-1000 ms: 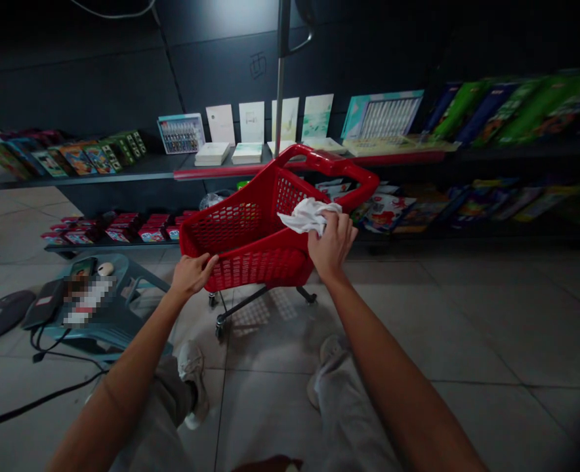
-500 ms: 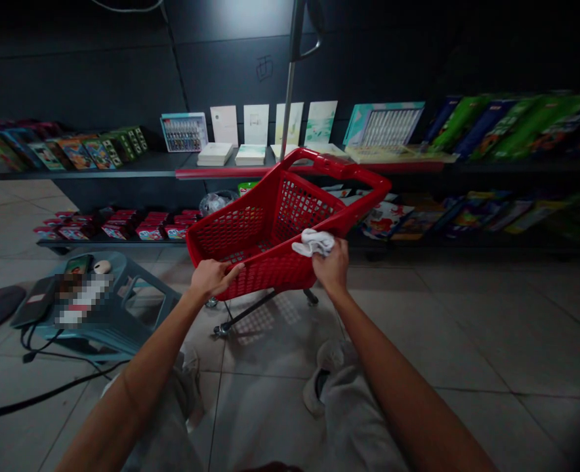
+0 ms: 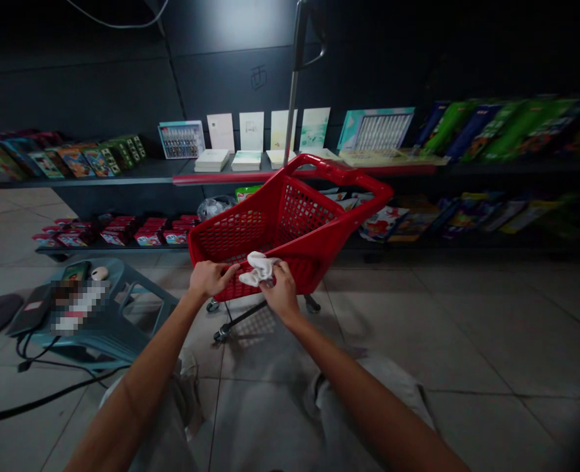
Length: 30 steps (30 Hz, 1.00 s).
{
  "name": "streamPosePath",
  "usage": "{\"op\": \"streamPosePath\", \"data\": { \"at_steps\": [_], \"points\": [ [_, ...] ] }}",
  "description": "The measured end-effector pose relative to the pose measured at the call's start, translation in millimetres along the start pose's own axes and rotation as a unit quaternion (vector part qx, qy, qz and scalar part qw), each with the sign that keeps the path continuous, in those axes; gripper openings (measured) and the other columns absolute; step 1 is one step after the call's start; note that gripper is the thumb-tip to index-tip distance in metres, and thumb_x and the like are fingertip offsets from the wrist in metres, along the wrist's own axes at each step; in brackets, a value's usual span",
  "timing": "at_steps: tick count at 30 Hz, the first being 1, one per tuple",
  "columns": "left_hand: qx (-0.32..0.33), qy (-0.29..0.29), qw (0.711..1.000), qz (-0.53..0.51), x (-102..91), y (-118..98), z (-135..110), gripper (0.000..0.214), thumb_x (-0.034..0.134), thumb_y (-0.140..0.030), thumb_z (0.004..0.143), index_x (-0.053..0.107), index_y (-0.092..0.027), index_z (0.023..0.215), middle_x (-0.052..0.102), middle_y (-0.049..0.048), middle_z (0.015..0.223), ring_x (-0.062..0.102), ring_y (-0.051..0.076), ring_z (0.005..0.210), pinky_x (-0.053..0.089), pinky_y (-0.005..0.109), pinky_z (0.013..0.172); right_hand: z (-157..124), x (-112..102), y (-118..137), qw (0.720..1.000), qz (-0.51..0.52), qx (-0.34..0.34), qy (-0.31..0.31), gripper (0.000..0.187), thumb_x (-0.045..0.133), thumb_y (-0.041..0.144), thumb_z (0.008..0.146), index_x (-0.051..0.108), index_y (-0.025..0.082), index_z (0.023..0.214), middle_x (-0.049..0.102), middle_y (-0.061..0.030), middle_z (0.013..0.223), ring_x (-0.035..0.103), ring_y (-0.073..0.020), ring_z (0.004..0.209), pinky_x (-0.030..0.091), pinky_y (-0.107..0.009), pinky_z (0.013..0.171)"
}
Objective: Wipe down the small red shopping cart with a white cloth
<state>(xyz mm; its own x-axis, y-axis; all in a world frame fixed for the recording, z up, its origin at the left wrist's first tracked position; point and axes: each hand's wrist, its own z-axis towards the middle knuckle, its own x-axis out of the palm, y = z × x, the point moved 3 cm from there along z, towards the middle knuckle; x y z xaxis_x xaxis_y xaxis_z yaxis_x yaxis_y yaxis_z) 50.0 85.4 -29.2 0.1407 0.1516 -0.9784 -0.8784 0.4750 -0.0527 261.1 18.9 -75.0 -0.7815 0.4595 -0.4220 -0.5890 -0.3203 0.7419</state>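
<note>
A red plastic shopping cart (image 3: 314, 252) with lattice sides stands in front of me, its handle up and to the right. My left hand (image 3: 209, 278) grips the near rim of its basket by the front left corner, thumb along the edge. In my right hand (image 3: 281, 292) is a bunched white cloth (image 3: 259, 269), held against the near side of the basket just below the rim, a short way right of the left hand. The basket's inside shows nothing in it where I can see.
Behind the cart runs a dark shelf (image 3: 145, 172) with books, pen sets and boxed goods. To my left stands a blue-grey plastic stool (image 3: 145, 282) bearing a phone and other items. Black cables (image 3: 48, 400) trail across the floor beside it.
My right hand has slid the cloth left and down along the near side of the cart, closer to my left hand. The left hand keeps its hold on the rim.
</note>
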Motion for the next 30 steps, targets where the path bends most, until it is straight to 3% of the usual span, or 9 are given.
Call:
{"op": "streamPosePath", "data": {
  "at_steps": [5,10,14,18,22,25,27,30],
  "points": [
    [-0.013,-0.005,1.000,0.017,2.1,1.4,5.6,0.073,0.024,-0.064,0.103,0.079,-0.022,0.079,0.078,0.0119,0.078,0.070,0.023,0.073,0.029,0.033,0.062,-11.4,39.7,8.0,0.999,0.038,0.030,0.005,0.037,0.068,0.013,0.078,0.070,0.017,0.114,0.064,-0.0125,0.124,0.063,-0.0271,0.117,0.051,-0.040,0.108],
    [-0.016,-0.015,1.000,0.015,-1.8,10.0,5.9,0.068,0.029,-0.063,0.101,0.075,-0.023,0.073,0.078,0.0106,0.076,0.070,0.022,0.073,0.032,0.032,0.063,-9.7,53.1,21.4,0.993,0.090,0.019,0.071,0.033,0.070,0.015,0.078,0.073,0.017,0.111,0.065,-0.0109,0.120,0.065,-0.0248,0.111,0.052,-0.038,0.105],
    [-0.011,-0.008,1.000,0.010,-4.8,11.9,5.7,0.064,0.029,-0.061,0.102,0.076,-0.024,0.079,0.079,0.0102,0.082,0.071,0.022,0.077,0.034,0.031,0.064,-12.1,54.3,16.1,0.989,0.118,0.045,0.081,0.032,0.071,0.014,0.076,0.075,0.019,0.107,0.068,-0.0085,0.117,0.067,-0.0232,0.106,0.053,-0.035,0.101],
    [-0.016,-0.006,1.000,0.008,-6.9,8.7,2.6,0.060,0.031,-0.062,0.103,0.075,-0.025,0.087,0.080,0.0096,0.089,0.073,0.024,0.086,0.036,0.031,0.064,-0.4,21.1,-22.4,0.986,0.093,0.136,0.015,0.018,0.069,0.019,0.075,0.077,0.018,0.092,0.071,-0.0069,0.100,0.067,-0.0219,0.092,0.054,-0.033,0.090],
    [-0.028,-0.045,0.998,-0.022,-7.4,0.5,-2.5,0.051,0.031,-0.055,0.106,0.072,-0.026,0.112,0.078,0.0074,0.113,0.072,0.023,0.102,0.041,0.029,0.070,26.8,-53.2,-77.4,0.976,0.038,0.172,-0.126,0.022,0.067,0.029,0.074,0.074,0.016,0.090,0.070,-0.0091,0.097,0.063,-0.0225,0.089,0.052,-0.036,0.089],
    [-0.035,-0.055,0.997,-0.045,-6.0,-5.8,-4.9,0.048,0.031,-0.051,0.107,0.070,-0.026,0.117,0.077,0.0066,0.118,0.071,0.021,0.105,0.042,0.029,0.073,39.6,-100.1,-114.4,0.944,0.000,0.224,-0.241,0.027,0.067,0.035,0.069,0.071,0.015,0.086,0.069,-0.0098,0.096,0.061,-0.0219,0.085,0.052,-0.037,0.087],
    [-0.042,-0.052,0.997,-0.046,-5.6,-9.0,-5.5,0.049,0.031,-0.053,0.107,0.071,-0.026,0.109,0.079,0.0066,0.108,0.071,0.021,0.100,0.040,0.029,0.071,39.4,-106.4,-125.8,0.919,0.002,0.262,-0.296,0.032,0.067,0.036,0.066,0.071,0.014,0.090,0.070,-0.0108,0.099,0.063,-0.0229,0.087,0.053,-0.039,0.088],
    [-0.055,-0.051,0.996,-0.044,-7.0,-13.4,-6.1,0.052,0.032,-0.057,0.106,0.070,-0.025,0.093,0.079,0.0064,0.096,0.071,0.021,0.093,0.036,0.030,0.068,27.3,-68.0,-113.5,0.909,0.082,0.287,-0.292,0.032,0.070,0.034,0.065,0.069,0.015,0.091,0.072,-0.0116,0.097,0.067,-0.0265,0.092,0.056,-0.041,0.087]
  ]
}}
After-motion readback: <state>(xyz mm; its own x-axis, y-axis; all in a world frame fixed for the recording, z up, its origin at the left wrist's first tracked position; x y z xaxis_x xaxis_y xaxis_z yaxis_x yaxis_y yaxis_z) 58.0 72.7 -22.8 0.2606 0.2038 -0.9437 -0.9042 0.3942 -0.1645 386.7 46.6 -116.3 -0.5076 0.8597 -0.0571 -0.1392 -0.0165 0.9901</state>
